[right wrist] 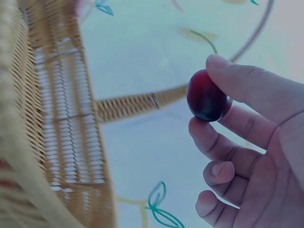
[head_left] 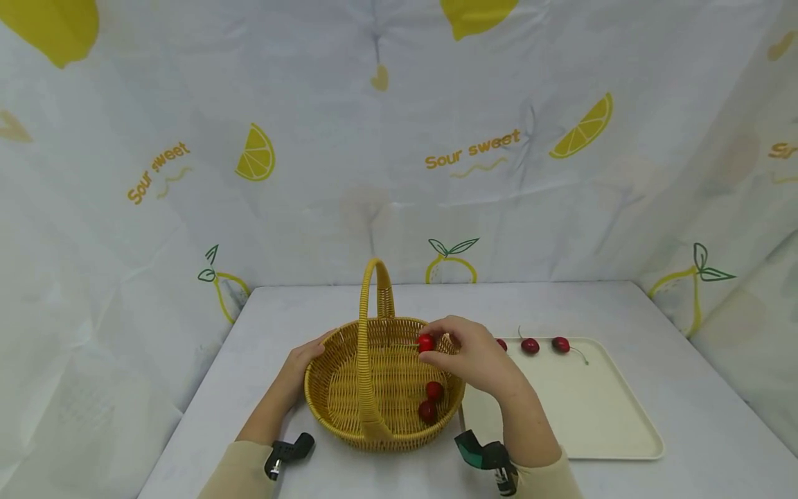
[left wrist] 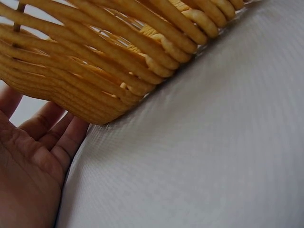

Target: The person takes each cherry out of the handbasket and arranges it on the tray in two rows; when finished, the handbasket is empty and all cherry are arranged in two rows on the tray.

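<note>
My right hand (head_left: 476,353) pinches a red cherry (head_left: 425,343) between thumb and fingertips, over the right part of a yellow woven basket (head_left: 349,416). In the right wrist view the held cherry (right wrist: 206,97) looks dark red, its green stem pointing up; the other fingers are loosely bent. Two more cherries (head_left: 434,391) lie inside the basket at its right. My left hand (head_left: 296,367) rests against the basket's left outer side. In the left wrist view, the left hand's fingers (left wrist: 45,121) reach along the basket wall (left wrist: 95,80), their tips partly hidden.
A cream tray (head_left: 573,416) lies to the right of the basket. Along its far edge are three cherries (head_left: 530,346), one partly covered by my right hand. The basket's tall handle (head_left: 365,346) arches across its middle. A lemon-print cloth (head_left: 349,173) hangs behind the white table (head_left: 280,305).
</note>
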{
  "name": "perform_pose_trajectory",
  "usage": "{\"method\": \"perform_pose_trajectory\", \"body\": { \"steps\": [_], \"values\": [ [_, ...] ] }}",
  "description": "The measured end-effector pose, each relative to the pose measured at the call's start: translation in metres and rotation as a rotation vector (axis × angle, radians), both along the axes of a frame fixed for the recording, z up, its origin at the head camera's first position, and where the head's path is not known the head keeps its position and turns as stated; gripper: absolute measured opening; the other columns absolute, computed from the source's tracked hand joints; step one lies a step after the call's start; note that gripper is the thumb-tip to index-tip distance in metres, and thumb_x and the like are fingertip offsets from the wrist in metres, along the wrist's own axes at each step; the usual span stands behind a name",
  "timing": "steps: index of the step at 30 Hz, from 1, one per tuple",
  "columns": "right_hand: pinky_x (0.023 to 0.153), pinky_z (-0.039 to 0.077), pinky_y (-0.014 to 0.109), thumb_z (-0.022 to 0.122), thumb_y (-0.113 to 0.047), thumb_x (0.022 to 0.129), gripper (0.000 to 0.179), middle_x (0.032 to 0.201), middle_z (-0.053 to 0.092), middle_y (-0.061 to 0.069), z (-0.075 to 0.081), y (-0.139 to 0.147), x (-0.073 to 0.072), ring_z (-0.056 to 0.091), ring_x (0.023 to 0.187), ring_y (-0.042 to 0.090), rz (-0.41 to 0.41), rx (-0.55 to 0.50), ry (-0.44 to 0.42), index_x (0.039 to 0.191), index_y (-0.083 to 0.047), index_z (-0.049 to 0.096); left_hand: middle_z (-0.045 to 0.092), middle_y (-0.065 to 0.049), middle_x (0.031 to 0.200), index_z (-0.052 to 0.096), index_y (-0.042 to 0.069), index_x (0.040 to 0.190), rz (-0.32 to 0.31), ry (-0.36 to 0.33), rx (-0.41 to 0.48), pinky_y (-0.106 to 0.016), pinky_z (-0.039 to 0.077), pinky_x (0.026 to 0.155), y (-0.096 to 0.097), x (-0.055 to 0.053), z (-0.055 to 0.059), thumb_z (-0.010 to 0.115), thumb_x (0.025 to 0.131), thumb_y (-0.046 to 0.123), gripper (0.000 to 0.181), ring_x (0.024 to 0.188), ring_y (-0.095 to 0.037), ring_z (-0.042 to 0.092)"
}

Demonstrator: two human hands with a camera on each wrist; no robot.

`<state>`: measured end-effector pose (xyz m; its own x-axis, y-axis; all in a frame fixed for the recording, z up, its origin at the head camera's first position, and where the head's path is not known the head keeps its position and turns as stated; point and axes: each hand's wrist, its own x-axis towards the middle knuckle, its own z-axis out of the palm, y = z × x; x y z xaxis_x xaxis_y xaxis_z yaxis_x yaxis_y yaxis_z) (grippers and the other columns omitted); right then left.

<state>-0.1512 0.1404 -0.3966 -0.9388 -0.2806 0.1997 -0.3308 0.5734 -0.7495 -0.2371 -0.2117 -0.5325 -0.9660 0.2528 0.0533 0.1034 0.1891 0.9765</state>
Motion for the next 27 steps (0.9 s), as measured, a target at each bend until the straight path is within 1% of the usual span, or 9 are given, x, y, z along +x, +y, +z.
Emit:
{"method": "perform_pose_trajectory", "body": {
  "steps": [5, 10, 13, 15, 17, 19, 21, 24, 27],
  "values": [
    [0.066, 0.044, 0.034, 0.081, -0.033, 0.089, 0.034, 0.1, 0.064, -0.002, 0.004, 0.019, 0.001, 0.05, 0.088, 0.026, -0.052, -0.042, -0.004, 0.119, -0.019, 0.073, 0.05, -0.001, 0.154, 0.054, 0.012, 0.151, -0.004, 0.013, -0.005, -0.041, 0.023, 0.122, 0.0, 0.0, 0.0, 0.047, 0.105, 0.039, 0.053, 0.148, -0.023, 0.038],
    [0.072, 0.042, 0.035, 0.082, -0.028, 0.088, 0.034, 0.1, 0.066, 0.0, 0.002, 0.037, -0.001, 0.047, 0.091, 0.025, -0.11, -0.079, -0.003, 0.119, -0.017, 0.074, 0.05, -0.002, 0.154, 0.053, 0.011, 0.151, -0.006, 0.012, -0.002, -0.042, 0.023, 0.122, -0.001, 0.0, 0.0, 0.047, 0.105, 0.038, 0.053, 0.148, -0.023, 0.038],
    [0.075, 0.043, 0.035, 0.082, -0.027, 0.089, 0.036, 0.103, 0.067, 0.001, 0.0, 0.049, -0.002, 0.047, 0.094, 0.025, -0.156, -0.072, -0.011, 0.121, -0.014, 0.073, 0.05, -0.002, 0.154, 0.054, 0.012, 0.15, -0.003, 0.007, 0.0, -0.042, 0.023, 0.122, 0.0, 0.001, 0.001, 0.048, 0.104, 0.037, 0.053, 0.148, -0.023, 0.038],
    [0.072, 0.044, 0.035, 0.081, -0.028, 0.09, 0.039, 0.105, 0.066, 0.003, -0.001, 0.058, -0.003, 0.047, 0.094, 0.025, -0.187, -0.058, -0.023, 0.124, -0.013, 0.072, 0.05, -0.001, 0.154, 0.054, 0.012, 0.15, -0.002, 0.004, -0.001, -0.042, 0.023, 0.122, 0.001, 0.001, 0.002, 0.048, 0.103, 0.037, 0.054, 0.148, -0.023, 0.038],
    [0.07, 0.044, 0.035, 0.081, -0.03, 0.09, 0.042, 0.106, 0.065, 0.005, -0.003, 0.066, -0.004, 0.047, 0.094, 0.025, -0.216, -0.042, -0.043, 0.126, -0.011, 0.07, 0.05, -0.001, 0.154, 0.054, 0.013, 0.15, 0.001, 0.003, -0.005, -0.041, 0.023, 0.122, 0.001, 0.002, 0.002, 0.048, 0.103, 0.038, 0.054, 0.148, -0.023, 0.037],
    [0.071, 0.045, 0.034, 0.08, -0.032, 0.09, 0.045, 0.108, 0.067, 0.006, -0.006, 0.074, -0.006, 0.046, 0.097, 0.026, -0.244, -0.028, -0.068, 0.128, -0.01, 0.068, 0.05, 0.0, 0.154, 0.054, 0.014, 0.15, 0.006, -0.002, -0.008, -0.041, 0.023, 0.122, 0.002, 0.002, 0.003, 0.048, 0.102, 0.039, 0.055, 0.148, -0.022, 0.037],
    [0.071, 0.043, 0.036, 0.081, -0.031, 0.089, 0.046, 0.11, 0.067, 0.008, -0.01, 0.082, -0.008, 0.045, 0.098, 0.027, -0.268, -0.025, -0.107, 0.127, -0.008, 0.067, 0.05, 0.0, 0.154, 0.054, 0.014, 0.15, 0.006, -0.004, -0.005, -0.041, 0.023, 0.122, 0.002, 0.002, 0.003, 0.049, 0.102, 0.039, 0.055, 0.148, -0.022, 0.037],
    [0.071, 0.042, 0.036, 0.082, -0.033, 0.088, 0.047, 0.112, 0.067, 0.009, -0.02, 0.094, -0.01, 0.045, 0.097, 0.026, -0.293, -0.011, -0.168, 0.124, -0.007, 0.067, 0.05, 0.0, 0.154, 0.055, 0.014, 0.15, 0.006, -0.011, 0.005, -0.04, 0.022, 0.123, 0.001, 0.003, 0.003, 0.049, 0.103, 0.039, 0.053, 0.148, -0.021, 0.037],
    [0.069, 0.042, 0.037, 0.083, -0.032, 0.087, 0.046, 0.109, 0.064, 0.01, -0.031, 0.105, -0.012, 0.048, 0.092, 0.027, -0.299, -0.005, -0.23, 0.122, -0.005, 0.067, 0.051, 0.001, 0.153, 0.055, 0.014, 0.15, 0.001, -0.009, 0.006, -0.04, 0.022, 0.123, 0.001, 0.003, 0.003, 0.048, 0.103, 0.038, 0.053, 0.148, -0.021, 0.038]
  ]
}}
